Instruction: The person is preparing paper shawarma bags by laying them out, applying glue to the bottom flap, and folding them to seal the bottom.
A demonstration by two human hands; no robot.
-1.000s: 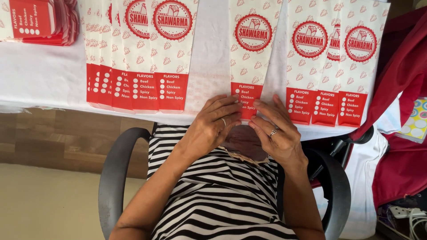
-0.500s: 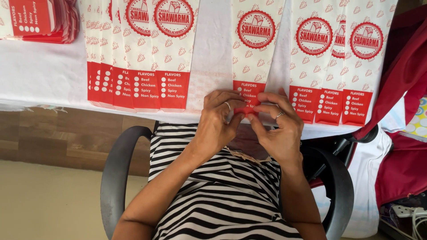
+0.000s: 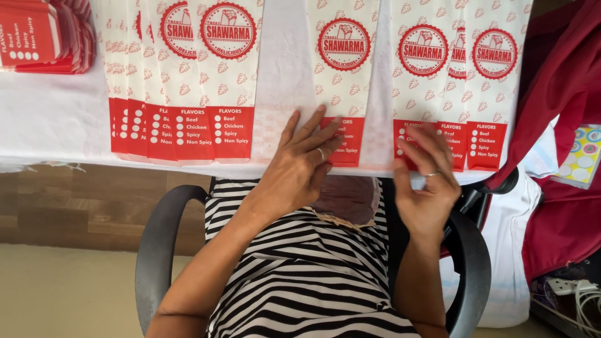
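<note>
1. The middle paper sleeve (image 3: 343,75) lies flat on the white table (image 3: 56,119), its red end at the near edge
2. It's probably thin, light and floppy, creases easily, so I'd pinch it by that red end
3. Left hand (image 3: 300,166) presses it, fingers spread flat, gripping nothing
4. Right hand (image 3: 429,181) hovers open and empty by the right-side sleeves (image 3: 460,69)

White-covered table (image 3: 56,125) with paper bags.
Overlapping row of red-and-white bags (image 3: 181,81) at left; single bag (image 3: 343,69) at centre, left hand (image 3: 300,166) flat on its lower end; three overlapped bags (image 3: 460,75) at right; stack of folded bags (image 3: 44,34) at far left corner.
</note>
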